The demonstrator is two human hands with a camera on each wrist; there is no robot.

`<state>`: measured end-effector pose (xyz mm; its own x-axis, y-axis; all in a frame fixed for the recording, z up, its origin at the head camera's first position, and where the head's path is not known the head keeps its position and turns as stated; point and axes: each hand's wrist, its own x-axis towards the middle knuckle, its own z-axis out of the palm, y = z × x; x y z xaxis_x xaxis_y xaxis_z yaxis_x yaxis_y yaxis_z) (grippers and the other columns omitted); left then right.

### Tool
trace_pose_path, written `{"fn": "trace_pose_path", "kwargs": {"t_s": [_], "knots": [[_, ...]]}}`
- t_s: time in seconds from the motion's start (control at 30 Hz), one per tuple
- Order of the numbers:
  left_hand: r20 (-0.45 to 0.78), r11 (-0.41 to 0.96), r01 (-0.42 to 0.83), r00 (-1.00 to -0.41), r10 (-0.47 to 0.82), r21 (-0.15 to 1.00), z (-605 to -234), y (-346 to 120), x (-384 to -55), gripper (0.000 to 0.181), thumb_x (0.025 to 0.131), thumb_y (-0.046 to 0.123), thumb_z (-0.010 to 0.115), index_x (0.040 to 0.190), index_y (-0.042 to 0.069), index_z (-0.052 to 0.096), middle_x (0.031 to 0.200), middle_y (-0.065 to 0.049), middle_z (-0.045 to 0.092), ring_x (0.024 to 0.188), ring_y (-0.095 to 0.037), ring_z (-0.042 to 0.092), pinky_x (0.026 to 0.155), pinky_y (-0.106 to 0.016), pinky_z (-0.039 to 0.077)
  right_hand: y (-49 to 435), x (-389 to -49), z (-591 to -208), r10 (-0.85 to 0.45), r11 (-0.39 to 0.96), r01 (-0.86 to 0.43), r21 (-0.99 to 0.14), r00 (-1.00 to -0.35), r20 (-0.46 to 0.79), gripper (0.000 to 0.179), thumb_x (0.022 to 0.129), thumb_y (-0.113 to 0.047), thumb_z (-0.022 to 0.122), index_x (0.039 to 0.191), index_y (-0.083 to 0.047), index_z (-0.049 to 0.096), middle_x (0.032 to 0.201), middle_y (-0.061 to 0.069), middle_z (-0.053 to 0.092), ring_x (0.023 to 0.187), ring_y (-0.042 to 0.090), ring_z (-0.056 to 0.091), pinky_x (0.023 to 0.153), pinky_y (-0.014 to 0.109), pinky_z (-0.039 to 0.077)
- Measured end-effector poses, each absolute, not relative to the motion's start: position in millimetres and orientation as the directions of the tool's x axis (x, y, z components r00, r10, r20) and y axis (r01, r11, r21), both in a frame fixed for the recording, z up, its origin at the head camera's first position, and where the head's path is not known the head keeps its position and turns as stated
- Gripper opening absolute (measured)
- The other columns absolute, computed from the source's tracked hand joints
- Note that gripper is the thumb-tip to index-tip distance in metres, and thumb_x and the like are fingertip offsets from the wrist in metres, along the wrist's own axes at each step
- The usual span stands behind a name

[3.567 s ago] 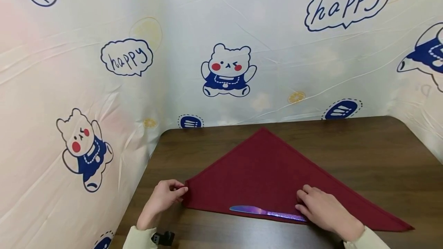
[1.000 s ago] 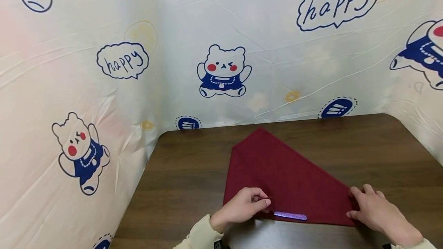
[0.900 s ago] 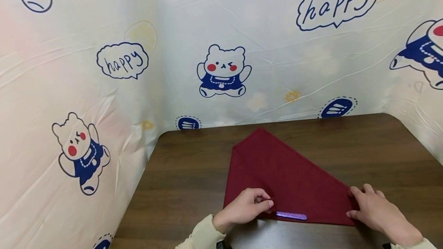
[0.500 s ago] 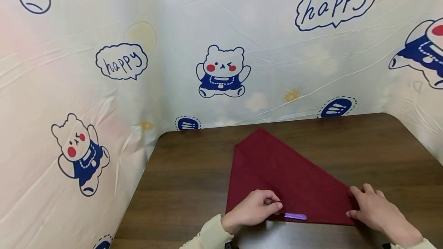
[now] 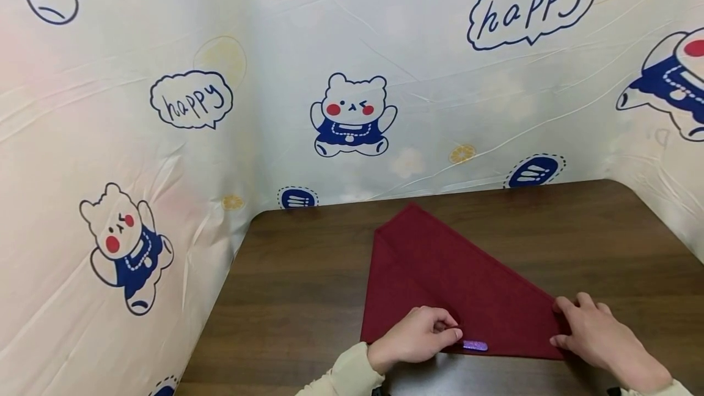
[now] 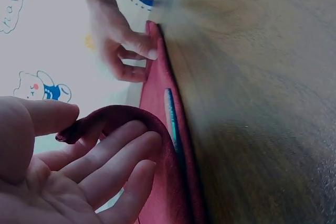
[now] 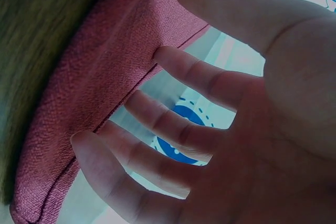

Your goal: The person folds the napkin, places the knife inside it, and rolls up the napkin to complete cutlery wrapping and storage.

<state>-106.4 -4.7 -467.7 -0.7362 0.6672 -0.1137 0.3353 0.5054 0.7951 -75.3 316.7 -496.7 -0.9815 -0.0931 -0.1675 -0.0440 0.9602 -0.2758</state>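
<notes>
A dark red cloth napkin [image 5: 440, 274] lies folded on the table, its left part turned over toward the right. My left hand [image 5: 415, 335] pinches the turned-over corner between thumb and fingers, close above the near edge. In the left wrist view that corner [image 6: 113, 111] curls up over the fingers. A shiny purple-blue table knife [image 5: 475, 345] lies along the near edge. Only its handle end shows in the head view; the blade is hidden under the folded cloth and left hand. My right hand [image 5: 602, 332] rests its spread, slightly bent fingertips on the napkin's right part.
The dark wooden table [image 5: 297, 274] extends around the cloth. Behind it and to its sides hangs a pale curtain [image 5: 429, 54] printed with bears and "happy" bubbles. The left forearm, in a cream sleeve [image 5: 346, 374], reaches in from the near edge.
Earlier the cloth was a full triangle with the whole knife showing. My left hand has carried the left corner rightward over the blade; my right hand has shifted right, then stayed still.
</notes>
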Motion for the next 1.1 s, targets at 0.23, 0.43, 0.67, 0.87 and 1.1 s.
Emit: {"fn": "trace_pose_path", "kwargs": {"t_s": [0.23, 0.43, 0.67, 0.87, 1.1], "knots": [[-0.044, 0.578, 0.466, -0.752, 0.658, 0.671, -467, 10, -101, 0.016, 0.095, 0.022, 0.058, 0.090, 0.013, 0.071, 0.063, 0.012, 0.064, 0.048, 0.015, 0.044, 0.050, -0.007, 0.041, 314, -74, -492, -0.091, 0.961, -0.043, -0.274, -0.982, -0.166, 0.057, 0.073, -0.039, 0.079, 0.113, -0.004, 0.058, 0.101, 0.021, 0.053, 0.086, 0.044, 0.052, 0.056, 0.054, 0.046], [0.006, 0.638, 0.548, -0.761, 0.648, 0.540, -466, 23, -97, 0.016, 0.095, 0.023, 0.059, 0.090, 0.015, 0.072, 0.060, 0.017, 0.057, 0.046, 0.013, 0.038, 0.047, -0.006, 0.036, 312, -73, -490, -0.095, 0.960, -0.045, -0.278, -0.981, -0.169, 0.057, 0.074, -0.039, 0.079, 0.114, -0.003, 0.057, 0.101, 0.021, 0.052, 0.086, 0.044, 0.052, 0.056, 0.054, 0.046], [0.043, 0.627, 0.642, -0.713, 0.700, 0.441, -475, 31, -97, 0.018, 0.094, 0.025, 0.060, 0.079, 0.019, 0.068, 0.057, 0.018, 0.049, 0.046, 0.010, 0.034, 0.046, -0.006, 0.032, 313, -72, -489, -0.092, 0.961, -0.042, -0.274, -0.981, -0.172, 0.058, 0.074, -0.038, 0.079, 0.114, -0.002, 0.057, 0.101, 0.023, 0.052, 0.085, 0.043, 0.052, 0.057, 0.054, 0.046], [0.034, 0.595, 0.723, -0.645, 0.764, 0.353, -483, 34, -99, 0.016, 0.093, 0.026, 0.059, 0.087, 0.018, 0.072, 0.075, 0.013, 0.063, 0.063, 0.007, 0.048, 0.056, -0.005, 0.036, 315, -73, -492, -0.097, 0.960, -0.043, -0.278, -0.978, -0.185, 0.060, 0.075, -0.039, 0.078, 0.116, -0.002, 0.057, 0.102, 0.023, 0.052, 0.085, 0.043, 0.052, 0.058, 0.054, 0.046], [-0.010, 0.555, 0.802, -0.567, 0.823, 0.221, -486, 35, -99, 0.011, 0.092, 0.029, 0.064, 0.094, 0.022, 0.072, 0.085, 0.012, 0.059, 0.071, 0.006, 0.050, 0.060, -0.005, 0.038, 314, -74, -492, -0.095, 0.959, -0.038, -0.282, -0.977, -0.191, 0.060, 0.075, -0.040, 0.078, 0.116, -0.002, 0.057, 0.102, 0.023, 0.052, 0.086, 0.043, 0.052, 0.059, 0.054, 0.047]]}}
